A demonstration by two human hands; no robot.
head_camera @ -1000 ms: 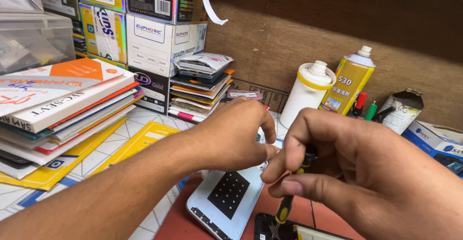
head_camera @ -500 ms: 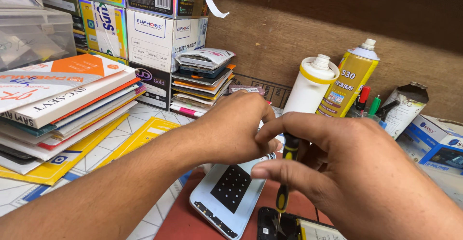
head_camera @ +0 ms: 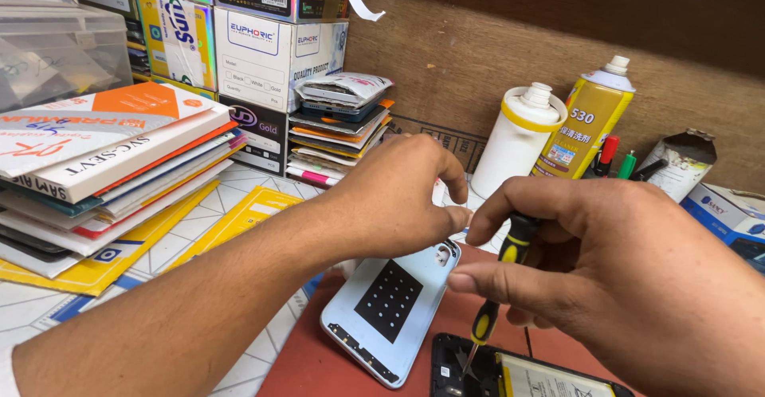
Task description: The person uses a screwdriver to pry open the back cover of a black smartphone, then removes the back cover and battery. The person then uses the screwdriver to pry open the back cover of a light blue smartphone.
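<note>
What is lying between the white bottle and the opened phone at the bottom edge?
In the head view, the right hand holding the screwdriver lies between white bottle and opened phone.

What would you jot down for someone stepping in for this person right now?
Right hand: holds a black-and-yellow screwdriver upright, tip on the opened phone at the bottom edge.
Left hand: fingertips pinched beside the screwdriver's top; anything pinched is too small to see.
Done: the light blue back cover is off, lying inside-up on the red mat.
Left: phone still open.
</note>
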